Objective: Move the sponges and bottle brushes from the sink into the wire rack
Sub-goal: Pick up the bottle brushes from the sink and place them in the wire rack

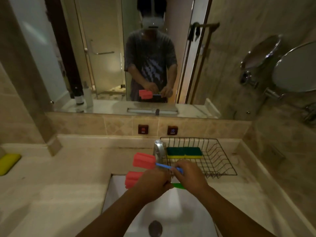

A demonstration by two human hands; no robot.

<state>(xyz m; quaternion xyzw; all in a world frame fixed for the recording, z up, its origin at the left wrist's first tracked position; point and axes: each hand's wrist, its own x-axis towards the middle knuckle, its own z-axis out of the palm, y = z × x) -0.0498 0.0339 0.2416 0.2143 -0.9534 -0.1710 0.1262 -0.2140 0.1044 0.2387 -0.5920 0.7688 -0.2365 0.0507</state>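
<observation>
I observed both hands raised above the sink [119,194]. The left hand [154,181] was clenched around the green-handled bottle brush [177,185], whose pink foam head [132,180] projected to the left over the sink's rim. The right hand [188,173] was grasping the blue-handled bottle brush [164,166] by its handle; that brush's pink foam head [143,160] sat just in front of the faucet [159,149]. The two hands were touching. The wire rack [217,156] stood on the counter to the right of the faucet. Two green-and-yellow sponges [183,152] already lay side by side inside it.
</observation>
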